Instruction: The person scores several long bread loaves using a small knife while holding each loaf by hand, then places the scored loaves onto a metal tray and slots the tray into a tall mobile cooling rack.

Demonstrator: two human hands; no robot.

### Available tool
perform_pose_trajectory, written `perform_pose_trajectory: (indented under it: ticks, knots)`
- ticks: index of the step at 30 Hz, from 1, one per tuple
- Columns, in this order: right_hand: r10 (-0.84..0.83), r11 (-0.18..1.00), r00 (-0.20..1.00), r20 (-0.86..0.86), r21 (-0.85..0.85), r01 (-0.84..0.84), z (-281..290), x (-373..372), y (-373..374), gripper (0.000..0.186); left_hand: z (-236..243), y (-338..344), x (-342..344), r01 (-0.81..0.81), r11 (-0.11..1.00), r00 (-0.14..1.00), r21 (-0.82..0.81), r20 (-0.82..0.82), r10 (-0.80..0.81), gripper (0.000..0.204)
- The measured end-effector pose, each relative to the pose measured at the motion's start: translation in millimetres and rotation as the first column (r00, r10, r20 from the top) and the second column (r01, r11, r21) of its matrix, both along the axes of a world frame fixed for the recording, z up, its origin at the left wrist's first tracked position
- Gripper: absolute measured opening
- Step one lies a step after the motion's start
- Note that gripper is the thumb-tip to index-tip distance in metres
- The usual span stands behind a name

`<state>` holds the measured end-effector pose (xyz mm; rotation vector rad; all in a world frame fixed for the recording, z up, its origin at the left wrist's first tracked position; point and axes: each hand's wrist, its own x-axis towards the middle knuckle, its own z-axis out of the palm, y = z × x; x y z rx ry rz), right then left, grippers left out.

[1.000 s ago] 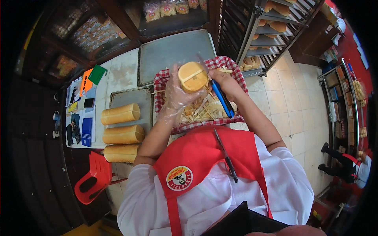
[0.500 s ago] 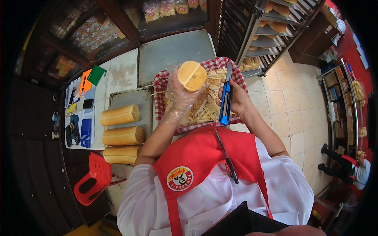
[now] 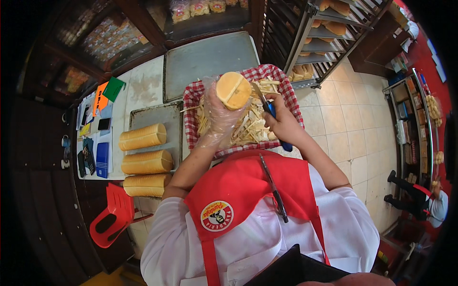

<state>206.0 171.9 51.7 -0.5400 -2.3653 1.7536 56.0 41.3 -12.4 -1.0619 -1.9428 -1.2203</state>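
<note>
My left hand [image 3: 219, 119], in a thin transparent plastic glove, is closed around a bread loaf [image 3: 234, 90]. The loaf's round golden end faces up, with a pale line across it. In my bare right hand [image 3: 286, 123] is a blue utility knife [image 3: 270, 108], its blade out and close to the right edge of the loaf. Whether blade and bread touch, I cannot tell. Below both hands lies a basket lined with red-and-white checked cloth [image 3: 192, 128], holding many thin pale bread strips [image 3: 245, 127].
Three long golden loaves [image 3: 147, 162] lie at the left, by a metal tray [image 3: 155, 117]. A larger tray [image 3: 210, 57] sits behind the basket. Phone [image 3: 104, 124], papers and a red chair [image 3: 112, 217] are farther left. A bread rack [image 3: 329, 45] stands back right; another person [image 3: 436, 205] is far right.
My right hand has turned the utility knife so its blade now tilts left, toward the loaf. My left hand still holds the loaf in nearly the same place.
</note>
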Motion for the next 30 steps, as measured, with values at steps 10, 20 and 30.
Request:
perform_pose_trajectory:
  ticks: [10, 20, 30]
  knots:
    - [0.054, 0.714, 0.995, 0.081, 0.694, -0.095, 5, 3, -3, 0.022, 0, 8, 10, 0.017, 1.000, 0.999, -0.004, -0.030, -0.017, 0.099]
    - [0.025, 0.693, 0.998, 0.064, 0.718, -0.063, 2, 2, 2, 0.022, -3, 17, 9, 0.034, 0.999, 0.999, 0.030, -0.015, -0.034, 0.094]
    - [-0.037, 0.672, 0.993, 0.108, 0.739, -0.055, 6, -5, 9, 0.020, 3, 19, 11, 0.034, 0.999, 0.998, 0.036, -0.056, -0.032, 0.090]
